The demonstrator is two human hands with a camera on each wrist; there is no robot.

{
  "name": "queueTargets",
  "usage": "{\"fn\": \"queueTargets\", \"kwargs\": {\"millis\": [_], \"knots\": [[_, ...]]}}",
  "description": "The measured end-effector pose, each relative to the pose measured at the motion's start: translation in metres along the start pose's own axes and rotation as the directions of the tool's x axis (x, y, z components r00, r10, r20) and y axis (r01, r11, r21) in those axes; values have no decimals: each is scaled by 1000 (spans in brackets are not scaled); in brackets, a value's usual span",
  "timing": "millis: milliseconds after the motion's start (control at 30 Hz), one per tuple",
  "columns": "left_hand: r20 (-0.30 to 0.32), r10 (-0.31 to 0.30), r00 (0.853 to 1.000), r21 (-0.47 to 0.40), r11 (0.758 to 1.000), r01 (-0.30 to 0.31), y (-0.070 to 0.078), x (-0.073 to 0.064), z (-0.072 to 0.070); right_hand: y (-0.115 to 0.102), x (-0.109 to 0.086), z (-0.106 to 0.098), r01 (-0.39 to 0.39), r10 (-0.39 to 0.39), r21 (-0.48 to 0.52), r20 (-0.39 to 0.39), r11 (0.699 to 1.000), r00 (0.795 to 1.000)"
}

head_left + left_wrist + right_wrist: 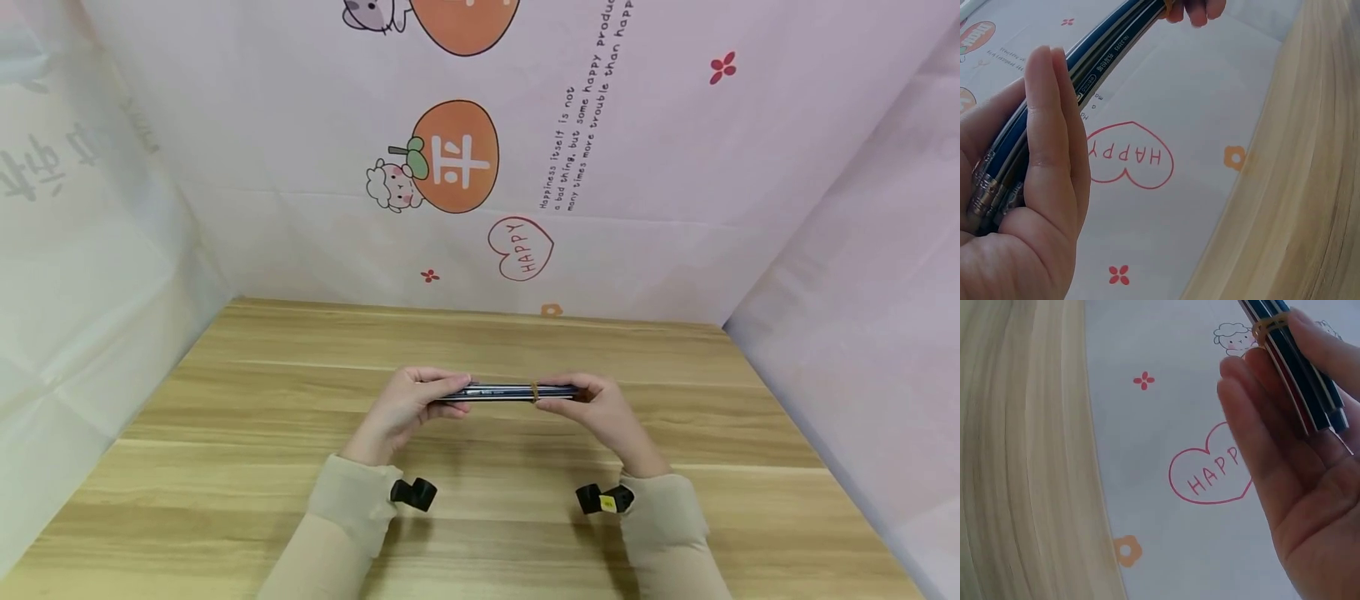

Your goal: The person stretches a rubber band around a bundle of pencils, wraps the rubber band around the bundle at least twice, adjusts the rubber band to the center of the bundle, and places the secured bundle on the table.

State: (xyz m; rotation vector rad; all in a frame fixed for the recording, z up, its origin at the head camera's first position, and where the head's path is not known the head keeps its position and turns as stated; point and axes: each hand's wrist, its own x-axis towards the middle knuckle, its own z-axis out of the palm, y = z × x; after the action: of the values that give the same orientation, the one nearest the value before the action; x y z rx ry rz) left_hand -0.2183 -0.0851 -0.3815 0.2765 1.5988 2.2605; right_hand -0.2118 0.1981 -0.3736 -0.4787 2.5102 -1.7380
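Note:
A bundle of dark blue striped pencils [498,392] is held level above the table, between both hands. My left hand [408,408] grips its left end, thumb on the near top side and fingers around it. In the left wrist view the metal ferrules [986,190] of the pencils lie within that palm. The right hand [611,417] pinches the other end between thumb and fingers, close to a tan rubber band [535,392] wound round the bundle. From the right wrist, the pencils' blunt-looking ends [1325,419] show over the palm, one strip reddish.
Below the hands lies a wood-grain table [495,533]. A white printed cloth [637,258] with cartoons and lettering stands as a wall behind it, with pale cloth walls [885,333] on both sides. Each wrist carries a small black camera mount [422,494].

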Motion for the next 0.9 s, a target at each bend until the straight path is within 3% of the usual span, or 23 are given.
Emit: {"fn": "queueTargets", "kwargs": {"millis": [133,400,600,900], "knots": [[-6,3,1000,37,999,-2,-1,0,0,0,2,4,31,-31,-54,-2,998,1000],[-24,-3,1000,40,999,4,-3,2,2,0,2,10,202,-203,-109,5,973,979],[-39,-11,999,33,999,13,-5,4,2,1,-1,14,227,-232,-132,-22,965,972],[-2,-7,1000,52,999,7,-9,6,8,-4,1,20,217,-214,-58,43,974,976]]}}
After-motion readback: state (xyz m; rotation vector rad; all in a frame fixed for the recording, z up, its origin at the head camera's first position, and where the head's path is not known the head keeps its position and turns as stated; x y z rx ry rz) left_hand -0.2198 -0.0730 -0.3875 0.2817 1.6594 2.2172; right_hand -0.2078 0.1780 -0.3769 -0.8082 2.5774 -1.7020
